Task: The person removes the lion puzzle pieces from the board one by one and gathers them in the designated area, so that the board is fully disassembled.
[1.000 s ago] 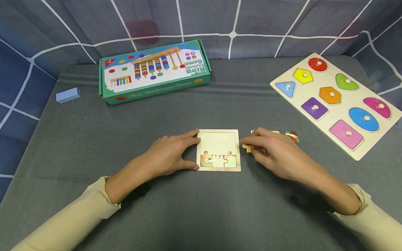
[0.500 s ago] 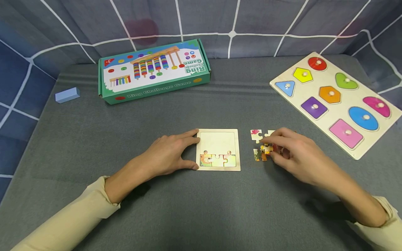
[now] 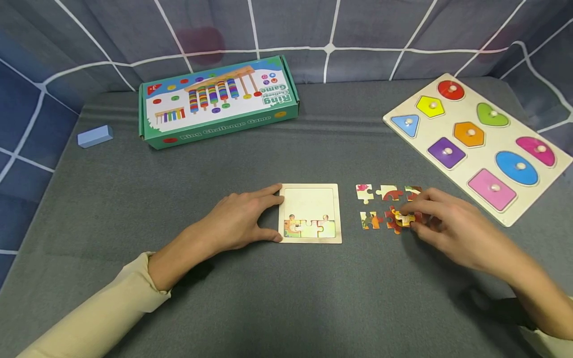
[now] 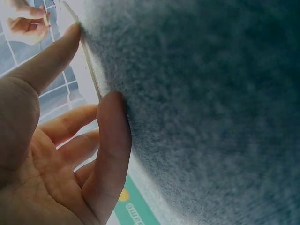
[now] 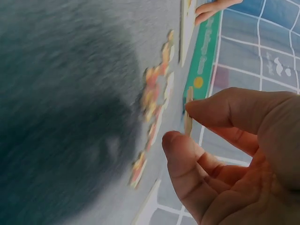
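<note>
A square wooden puzzle tray [image 3: 337, 214] lies mid-table, with a row of joined puzzle pieces [image 3: 328, 229] along its near side. My left hand [image 3: 239, 219] rests at its left edge, thumb and forefinger spread and touching the rim. To the right of the tray, my right hand [image 3: 456, 236] pinches a yellowish puzzle piece [image 3: 404, 220] between thumb and fingertips. In the right wrist view that piece [image 5: 189, 124] is seen edge-on, raised above the table. Below it lie loose pieces in two rows, among them a pink-marked piece [image 3: 364, 193] and a green-and-orange piece [image 3: 370, 220]; my fingers partly hide others.
A green Ring Challenge Game box [image 3: 219, 102] lies at the back left, with a small blue block [image 3: 95, 136] farther left. A knobbed shape board [image 3: 474, 149] slants across the back right. A grid-patterned curtain [image 3: 295, 30] hangs behind the table.
My right hand has moved right with the pinched piece, away from the tray and across the loose pieces, uncovering several of them. The left hand stays at the tray's edge.
</note>
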The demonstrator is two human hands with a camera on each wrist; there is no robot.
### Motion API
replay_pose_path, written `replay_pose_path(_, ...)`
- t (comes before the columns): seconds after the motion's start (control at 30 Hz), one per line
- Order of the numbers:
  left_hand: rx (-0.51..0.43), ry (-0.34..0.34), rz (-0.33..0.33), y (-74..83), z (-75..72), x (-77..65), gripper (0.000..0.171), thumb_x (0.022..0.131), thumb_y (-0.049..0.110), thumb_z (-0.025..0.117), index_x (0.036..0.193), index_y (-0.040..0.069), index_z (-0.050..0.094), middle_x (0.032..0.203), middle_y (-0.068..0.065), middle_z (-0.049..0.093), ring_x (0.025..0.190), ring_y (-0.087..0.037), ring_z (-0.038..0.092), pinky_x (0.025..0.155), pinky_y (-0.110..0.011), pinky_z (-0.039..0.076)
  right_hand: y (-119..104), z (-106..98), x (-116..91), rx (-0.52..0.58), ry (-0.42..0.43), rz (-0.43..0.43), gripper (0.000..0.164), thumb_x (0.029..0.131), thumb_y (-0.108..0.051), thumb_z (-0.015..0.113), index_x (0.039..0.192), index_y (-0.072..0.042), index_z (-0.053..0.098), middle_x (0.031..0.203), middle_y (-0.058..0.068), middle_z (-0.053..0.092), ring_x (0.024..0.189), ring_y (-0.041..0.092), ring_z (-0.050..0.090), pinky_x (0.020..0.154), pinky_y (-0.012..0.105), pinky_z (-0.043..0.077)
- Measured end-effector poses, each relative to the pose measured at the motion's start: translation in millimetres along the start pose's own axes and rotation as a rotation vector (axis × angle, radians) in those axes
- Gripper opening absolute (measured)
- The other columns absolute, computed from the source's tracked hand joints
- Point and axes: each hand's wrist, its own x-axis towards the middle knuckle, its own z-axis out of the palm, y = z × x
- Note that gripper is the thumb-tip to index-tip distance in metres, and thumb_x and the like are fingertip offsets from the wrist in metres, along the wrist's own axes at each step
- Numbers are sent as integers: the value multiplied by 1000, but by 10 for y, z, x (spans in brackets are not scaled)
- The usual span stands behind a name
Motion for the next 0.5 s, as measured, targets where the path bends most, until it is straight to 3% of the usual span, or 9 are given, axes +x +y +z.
replay_pose_path(0.1, 4, -4, -6, 6, 0, 6, 77, 77, 47, 82, 140, 11, 56, 156, -7, 37, 120, -32, 58, 89, -62, 45, 71, 0, -72, -4, 2, 8, 42, 67, 4, 84, 104, -14, 75, 90, -11, 54, 73, 3, 46, 59, 16, 35)
replay_pose_path(0.3, 3, -8, -12, 12, -8, 8, 78, 77, 47, 83, 141, 11, 56, 156, -6, 36, 121, -32, 57, 89, -59, 46, 199, -20, -209, -45, -28, 95, 48, 68, 4, 85, 111, -14, 72, 90, -8, 54, 74, 6, 45, 58, 20, 35)
replay_pose_path(0.5, 0, -6, -8, 13, 2, 12, 78, 77, 46, 83, 140, 10, 56, 156, -7, 36, 124, -31, 55, 90, -57, 46, 273, -9, -261, -58, -31, 89, 48, 70, 5, 83, 113, -12, 71, 91, -9, 53, 75, 5, 45, 61, 18, 34)
